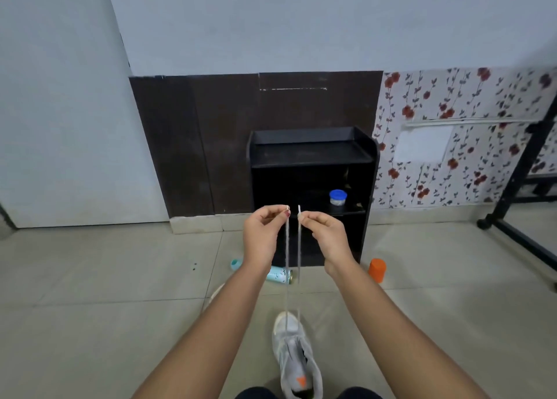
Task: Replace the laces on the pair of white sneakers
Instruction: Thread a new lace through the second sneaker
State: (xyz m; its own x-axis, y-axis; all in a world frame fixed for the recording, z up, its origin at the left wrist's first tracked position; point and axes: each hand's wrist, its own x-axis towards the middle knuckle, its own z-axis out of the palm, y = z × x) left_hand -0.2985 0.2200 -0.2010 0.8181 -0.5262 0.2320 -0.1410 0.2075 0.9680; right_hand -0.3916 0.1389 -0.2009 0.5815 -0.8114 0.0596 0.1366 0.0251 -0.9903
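Note:
A white sneaker [295,356] lies on the floor between my forearms, toe pointing away from me. A white lace [287,263] runs up from its lowest eyelets in two taut strands. My left hand [262,236] pinches the tip of the left strand and my right hand [327,236] pinches the tip of the right strand, both raised to the same height in front of the black shelf. Part of a second white sneaker [215,293] shows behind my left forearm.
A black shelf unit [310,157] stands against the wall with a blue-lidded jar [337,197] inside. On the tiled floor lie a teal can [278,275], its teal cap [235,263] and an orange cap [377,269]. A black metal stand [518,205] is at the right.

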